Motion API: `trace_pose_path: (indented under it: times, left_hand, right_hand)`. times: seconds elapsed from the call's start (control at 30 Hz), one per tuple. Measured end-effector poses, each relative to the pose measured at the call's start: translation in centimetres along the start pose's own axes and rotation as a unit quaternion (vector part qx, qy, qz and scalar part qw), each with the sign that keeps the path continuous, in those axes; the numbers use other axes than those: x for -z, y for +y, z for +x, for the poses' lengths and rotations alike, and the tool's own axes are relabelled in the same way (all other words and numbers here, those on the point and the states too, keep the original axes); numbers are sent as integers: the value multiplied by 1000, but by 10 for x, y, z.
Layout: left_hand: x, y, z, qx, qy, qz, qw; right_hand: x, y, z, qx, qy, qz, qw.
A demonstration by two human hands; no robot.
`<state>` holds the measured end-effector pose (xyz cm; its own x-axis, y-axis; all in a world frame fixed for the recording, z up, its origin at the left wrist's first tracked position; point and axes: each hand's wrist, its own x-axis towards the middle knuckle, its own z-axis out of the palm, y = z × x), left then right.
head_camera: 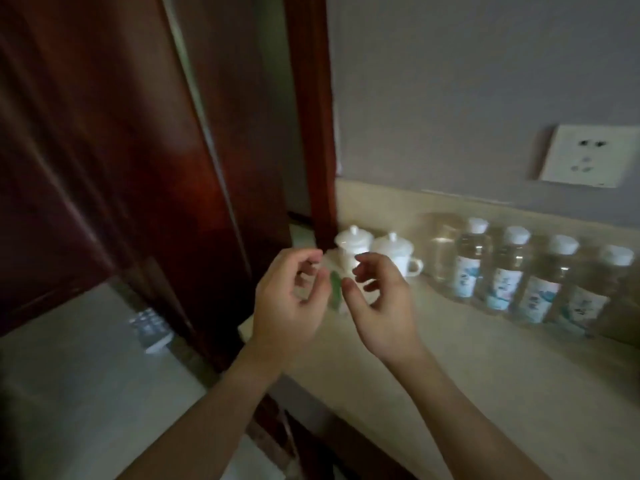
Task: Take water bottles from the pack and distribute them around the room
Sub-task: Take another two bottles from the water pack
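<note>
Several clear water bottles (507, 271) with white caps and pale blue labels stand in a row on the beige counter (467, 358), against the back wall on the right. My left hand (287, 299) and my right hand (381, 306) hover side by side over the counter's left end, to the left of the row. The fingers of both hands are loosely curled. A small blurred green-and-white packet (336, 292) shows between the two hands, and no finger is closed round it. No bottle is in either hand. The pack is not in view.
Two white lidded cups (394, 251) stand behind my hands. A clear glass (441, 251) stands between the cups and the bottles. There is a wall socket (588, 155) above the row. A dark red wooden door (121, 150) and its frame stand to the left, with tiled floor (86, 375) below.
</note>
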<state>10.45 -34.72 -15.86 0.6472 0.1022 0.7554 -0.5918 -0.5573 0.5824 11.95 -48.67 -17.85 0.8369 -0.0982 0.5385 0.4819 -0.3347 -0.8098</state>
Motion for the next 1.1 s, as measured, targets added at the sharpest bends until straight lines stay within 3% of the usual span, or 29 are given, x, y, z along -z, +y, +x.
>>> trace_pose_path:
  times: [0.2, 0.33, 0.5, 0.73, 1.1]
  left_hand:
    - [170, -30, -32, 97, 116, 164, 975]
    - [256, -50, -52, 142, 196, 208, 948]
    - [344, -97, -66, 172, 236, 254, 922]
    - [419, -189, -38, 211, 258, 237, 913]
    - [449, -343, 26, 267, 208, 221, 915]
  right_hand:
    - [-128, -78, -28, 78, -165, 76, 980]
    - [-204, -125, -45, 100, -238, 115, 959]
    - [-295, -168, -53, 124, -322, 138, 929]
    - [-409, -175, -10, 116, -337, 101, 929]
    - [-564, -115, 60, 54, -325, 109, 938]
